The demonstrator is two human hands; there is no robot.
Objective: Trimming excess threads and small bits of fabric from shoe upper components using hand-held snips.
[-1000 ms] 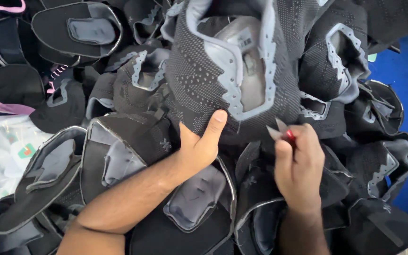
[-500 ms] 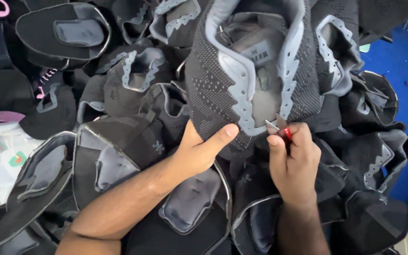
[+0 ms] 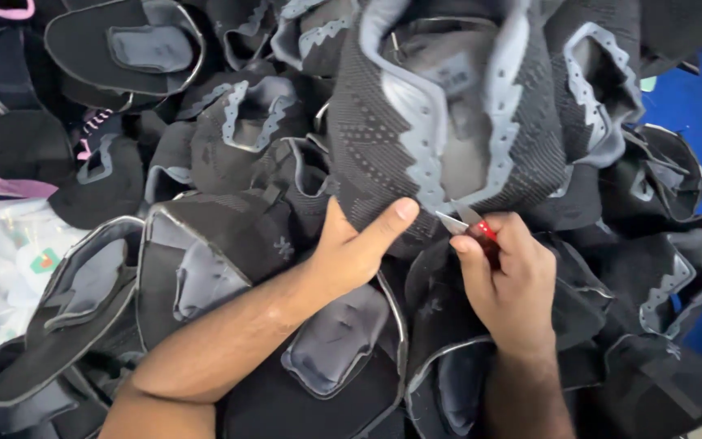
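Knit shoe upper [image 3: 383, 154]: dark grey-black mesh with dotted pattern, pale grey-blue zigzag trim around the opening, grey lining visible inside. It sits on top of the heap, opening facing up, its lower edge right at both hands.

Left hand [image 3: 351, 252]: closed on the lower edge of the upper, thumb pressed flat on top of the knit and pointing toward the other hand, fingers tucked under the fabric and out of sight. The upper extends up and away from this hand.

Right hand [image 3: 513, 284]: curled tight around small thread snips [image 3: 469, 226] with a red handle. Only the short metal blades stick out past the fingers, tips touching or just beside the trim edge of the upper, close to the left thumb. Blades look slightly parted, hard to tell.

Around and under both hands: pile of black uppers [image 3: 205, 260] with grey linings, several below the left forearm. Far to the left of the left hand, a clear plastic bag [image 3: 2, 276]. Beyond the right hand, blue surface [image 3: 700, 146] at the edge.
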